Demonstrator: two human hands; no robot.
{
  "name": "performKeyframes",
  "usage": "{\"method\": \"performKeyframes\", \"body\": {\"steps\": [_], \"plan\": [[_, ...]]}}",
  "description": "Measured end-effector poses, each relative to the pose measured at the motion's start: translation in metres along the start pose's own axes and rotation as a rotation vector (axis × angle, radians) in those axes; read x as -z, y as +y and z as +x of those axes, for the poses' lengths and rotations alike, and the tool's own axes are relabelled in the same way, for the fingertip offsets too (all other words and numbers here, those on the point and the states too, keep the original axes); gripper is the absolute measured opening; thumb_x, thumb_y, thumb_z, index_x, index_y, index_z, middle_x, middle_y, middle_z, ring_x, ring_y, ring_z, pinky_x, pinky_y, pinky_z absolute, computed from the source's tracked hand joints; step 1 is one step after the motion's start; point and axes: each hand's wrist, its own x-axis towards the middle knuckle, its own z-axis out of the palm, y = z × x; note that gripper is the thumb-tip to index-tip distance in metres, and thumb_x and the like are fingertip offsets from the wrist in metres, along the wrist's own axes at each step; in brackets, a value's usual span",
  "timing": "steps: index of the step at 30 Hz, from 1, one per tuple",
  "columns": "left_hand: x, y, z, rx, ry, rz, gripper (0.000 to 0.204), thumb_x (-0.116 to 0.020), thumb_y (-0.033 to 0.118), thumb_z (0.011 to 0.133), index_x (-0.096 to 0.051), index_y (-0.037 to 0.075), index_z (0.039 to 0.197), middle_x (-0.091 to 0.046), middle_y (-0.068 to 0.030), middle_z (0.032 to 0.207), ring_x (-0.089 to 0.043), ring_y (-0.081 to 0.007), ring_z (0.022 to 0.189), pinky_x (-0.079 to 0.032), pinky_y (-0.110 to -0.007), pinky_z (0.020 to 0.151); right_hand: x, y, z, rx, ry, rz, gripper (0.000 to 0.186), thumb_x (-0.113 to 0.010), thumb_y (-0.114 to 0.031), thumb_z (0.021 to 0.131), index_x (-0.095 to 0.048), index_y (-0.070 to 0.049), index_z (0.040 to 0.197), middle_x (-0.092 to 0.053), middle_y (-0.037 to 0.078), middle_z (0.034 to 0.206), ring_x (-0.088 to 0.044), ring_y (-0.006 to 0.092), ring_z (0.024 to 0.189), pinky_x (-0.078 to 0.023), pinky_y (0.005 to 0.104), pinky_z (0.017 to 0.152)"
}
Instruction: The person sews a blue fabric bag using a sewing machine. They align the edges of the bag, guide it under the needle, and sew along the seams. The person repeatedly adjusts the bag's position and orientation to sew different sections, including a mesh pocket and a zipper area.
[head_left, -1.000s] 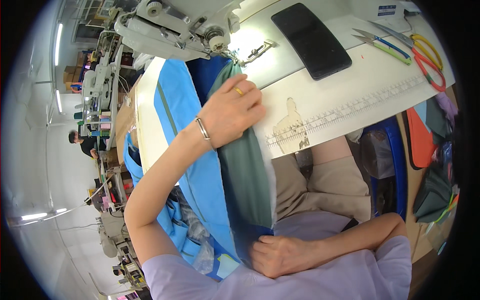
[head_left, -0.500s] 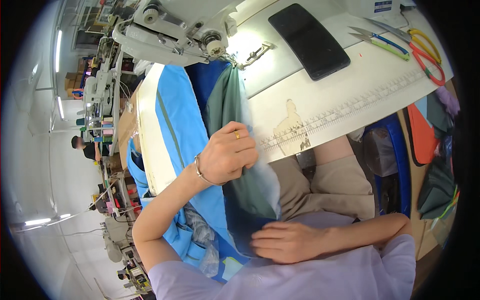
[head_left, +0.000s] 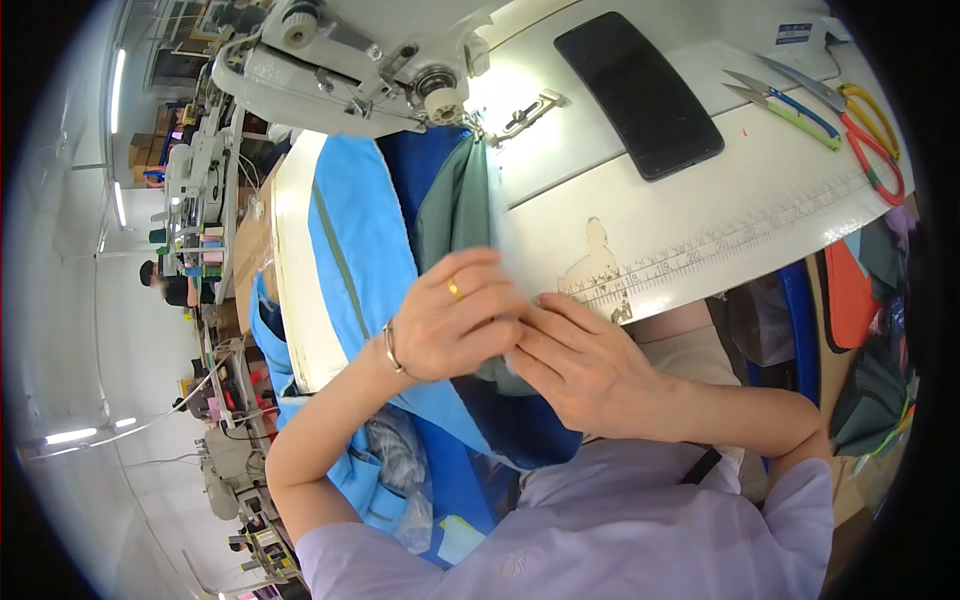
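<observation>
A dark green fabric piece runs from under the sewing machine's needle area toward me, lying beside dark blue fabric and bright blue fabric. My left hand, wearing a ring and a bangle, is closed on the green fabric near its right edge. Against its fingertips lies my right hand, fingers bent and closed at the same edge; the exact grip is partly hidden and slightly blurred. Below both hands the layered fabric hangs over my lap.
On the white sewing table lie a black phone, thread snips and red-and-yellow-handled scissors. A printed ruler strip borders the table's near edge. Plastic-wrapped blue fabric hangs at lower left. Another person is far left.
My right hand has risen from the lower fabric to meet my left hand at the edge. The left hand has shifted slightly, and the lower end of the fabric has swung to the right.
</observation>
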Motion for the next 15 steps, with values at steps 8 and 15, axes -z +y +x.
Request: {"method": "performKeyframes", "body": {"steps": [8,15], "plan": [[0.006,-0.033,0.012,-0.005,-0.137,0.146,0.017,-0.071,0.009,0.063,-0.06,0.01,0.076,-0.06,-0.0034,0.083,-0.063,-0.0253,0.089,-0.051,-0.05,0.102,0.004,0.014,0.013,0.113,0.033,-0.086,0.024,-0.067,-0.014,0.078,-0.069,0.003,0.094,-0.067,0.017,0.109,-0.061,0.0323,0.114,-0.049,0.0437,0.101],[-0.006,-0.036,0.007,0.058,-0.135,-0.129,0.019,-0.069,0.0,0.059,-0.058,0.007,0.072,-0.058,-0.0047,0.082,-0.061,-0.0262,0.085,-0.052,-0.048,0.097,0.005,0.024,0.01,0.188,-0.075,-0.09,0.014,-0.067,-0.01,0.073,-0.066,0.002,0.079,-0.067,0.017,0.1,-0.062,0.032,0.109,-0.052,0.0421,0.095]]}}
